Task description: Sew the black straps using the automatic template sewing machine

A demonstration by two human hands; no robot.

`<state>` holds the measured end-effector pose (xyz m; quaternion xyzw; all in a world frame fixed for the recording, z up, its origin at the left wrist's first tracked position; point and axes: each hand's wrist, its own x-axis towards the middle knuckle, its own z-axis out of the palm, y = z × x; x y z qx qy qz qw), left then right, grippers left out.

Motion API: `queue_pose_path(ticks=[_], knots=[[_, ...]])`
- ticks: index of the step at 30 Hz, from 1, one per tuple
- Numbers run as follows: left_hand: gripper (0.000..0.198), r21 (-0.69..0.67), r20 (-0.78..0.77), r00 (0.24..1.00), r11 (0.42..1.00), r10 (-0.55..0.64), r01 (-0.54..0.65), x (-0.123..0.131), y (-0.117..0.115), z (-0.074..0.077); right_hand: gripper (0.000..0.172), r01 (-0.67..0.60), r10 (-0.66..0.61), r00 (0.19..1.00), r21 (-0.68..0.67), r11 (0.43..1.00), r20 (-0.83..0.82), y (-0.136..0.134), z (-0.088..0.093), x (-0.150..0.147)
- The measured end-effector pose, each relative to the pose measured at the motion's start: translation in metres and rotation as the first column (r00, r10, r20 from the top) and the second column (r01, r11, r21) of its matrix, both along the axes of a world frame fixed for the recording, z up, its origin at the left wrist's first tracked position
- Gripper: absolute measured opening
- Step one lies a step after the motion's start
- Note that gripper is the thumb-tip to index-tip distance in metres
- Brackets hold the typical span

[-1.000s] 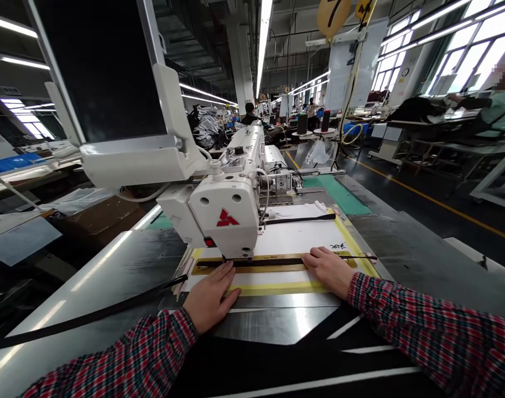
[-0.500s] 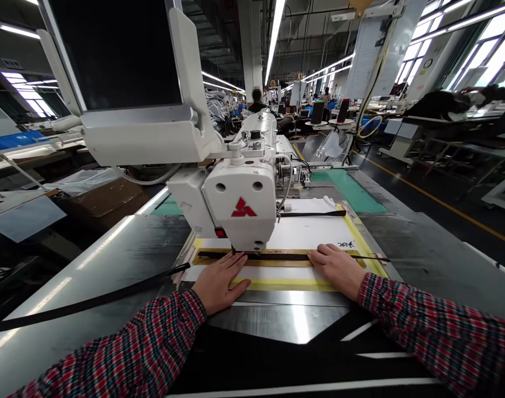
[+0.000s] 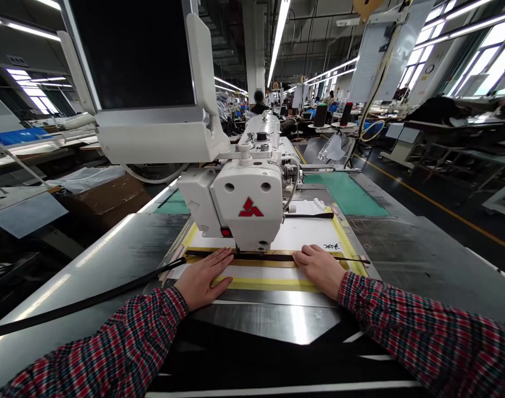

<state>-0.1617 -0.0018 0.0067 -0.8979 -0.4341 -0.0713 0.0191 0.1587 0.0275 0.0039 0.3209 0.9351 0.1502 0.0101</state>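
Toward the left of the white template point(image 3: 306, 235), your left hand point(image 3: 201, 279) lies flat, thumb spread, fingertips on the black strip point(image 3: 272, 257). The strip runs crosswise beneath the sewing machine head point(image 3: 248, 190). Farther right, your right hand point(image 3: 321, 271) rests on it, fingers curled; whether they pinch is unclear.

the long, wrinkled sleeves point(image 3: 115, 345) are plaid in red, black, white and teal, the fingers point(image 3: 218, 260) bare.

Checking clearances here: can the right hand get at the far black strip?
Probably yes, at its right end: only flat white sheet shows between the right hand and the far black strip.
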Motion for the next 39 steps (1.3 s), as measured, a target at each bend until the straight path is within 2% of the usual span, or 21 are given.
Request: queue_pose_path(ticks=[9,25,28,30,32,34,36,39], knots=[[0.048,-0.016,-0.024,1.0,1.0,0.01,-0.01,-0.026,0.0,0.004,0.009,-0.02,0.02,1.0,0.001,1.0,-0.003,0.003,-0.004,-0.022],[0.048,-0.012,-0.03,0.999,1.0,-0.015,0.015,-0.068,0.002,0.004,0.016,-0.053,0.055,0.997,0.026,0.998,-0.063,0.004,-0.004,-0.059],[0.047,0.003,-0.045,0.999,1.0,-0.024,0.024,-0.071,0.003,0.004,0.022,-0.015,-0.003,0.982,-0.099,0.995,-0.187,0.012,0.001,-0.054],[0.047,0.006,-0.073,0.997,1.0,-0.026,0.027,-0.072,0.003,0.005,0.024,0.015,-0.109,0.945,-0.293,0.956,-0.307,0.024,0.005,-0.041],[0.046,0.016,-0.106,0.994,1.0,0.0,0.002,-0.068,-0.001,0.007,0.022,0.045,-0.255,0.895,-0.494,0.869,-0.367,0.037,0.01,-0.021],[0.043,0.031,-0.11,0.993,0.999,0.041,-0.038,-0.054,-0.01,0.009,0.02,0.105,-0.363,0.855,-0.563,0.82,-0.369,0.046,0.012,0.001],[0.042,0.016,-0.068,0.997,0.999,0.032,-0.031,-0.026,-0.022,0.012,0.023,0.147,-0.375,0.841,-0.503,0.852,-0.389,0.047,0.01,0.018],[0.047,-0.07,0.047,0.993,0.992,-0.106,0.109,0.036,-0.035,0.016,0.03,0.159,-0.317,0.861,-0.381,0.911,-0.398,0.037,0.007,0.027]])
